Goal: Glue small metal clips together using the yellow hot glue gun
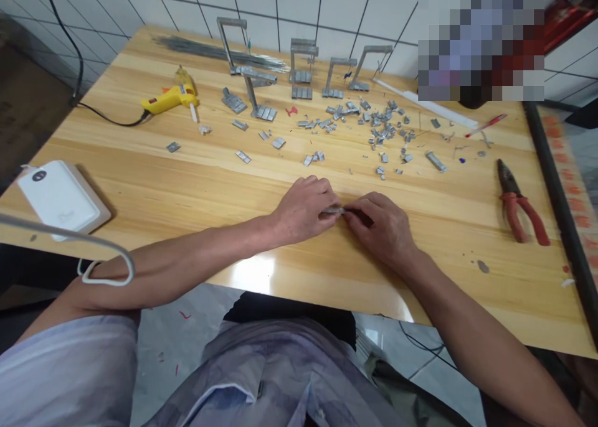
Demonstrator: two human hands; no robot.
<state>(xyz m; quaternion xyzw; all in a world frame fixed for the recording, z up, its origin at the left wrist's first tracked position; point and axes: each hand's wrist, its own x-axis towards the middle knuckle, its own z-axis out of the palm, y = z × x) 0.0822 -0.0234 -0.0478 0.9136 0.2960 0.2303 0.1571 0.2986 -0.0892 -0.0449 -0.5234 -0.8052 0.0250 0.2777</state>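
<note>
Your left hand [303, 212] and right hand [380, 228] meet near the wooden table's [187, 184] front edge, fingertips pinched narrow on each end of a metal strip [332, 211]; wrists rest down, likely for steadiness; pliers [521, 210] lie well apart, rightward.

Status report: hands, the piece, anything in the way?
Left hand and right hand both pinch a metal strip at the table. Metal scraps beyond, apart. Pliers far right.
</note>
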